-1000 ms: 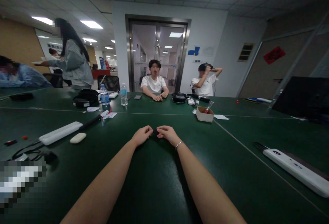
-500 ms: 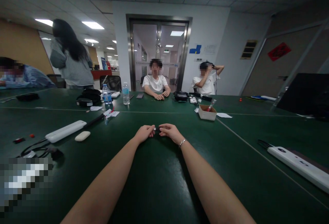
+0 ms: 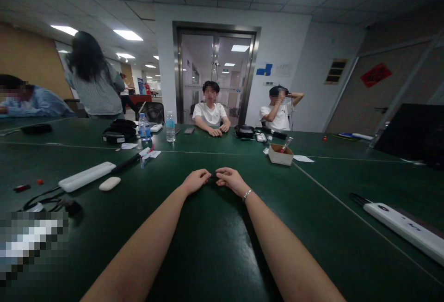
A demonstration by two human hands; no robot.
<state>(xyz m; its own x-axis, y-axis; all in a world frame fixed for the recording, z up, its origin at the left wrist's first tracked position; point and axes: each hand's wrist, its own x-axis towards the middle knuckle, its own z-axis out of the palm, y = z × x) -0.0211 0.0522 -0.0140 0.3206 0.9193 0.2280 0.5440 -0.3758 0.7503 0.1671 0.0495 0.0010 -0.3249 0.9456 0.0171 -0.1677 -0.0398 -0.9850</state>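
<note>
Both hands lay stretched out on the dark green desk [image 3: 215, 246], meeting fingertip to fingertip well ahead of the person. The left hand [image 3: 194, 181] and the right hand [image 3: 231, 180], which wore a thin silver bracelet [image 3: 246, 194] at the wrist, each pinched one end of a small dark object [image 3: 212, 176] between them. It sat just above the desk surface, mostly hidden by the fingers, so what it was could not be told. Each grip was closed on it, the fingers curled in.

As far as the picture showed, the work stood in its middle: the small object was held from both sides but looked neither apart nor set down, and whether anything on it had been finished could not be judged.

To the left lay a long white power strip [image 3: 86, 176] with a small white oval case [image 3: 109, 183] just beside it. Another long white power strip [image 3: 405, 231] lay at the right. Farther off stood a small open cardboard box [image 3: 280, 155] and two clear plastic water bottles [image 3: 169, 127]. Two people in white shirts sat across the desk.
</note>
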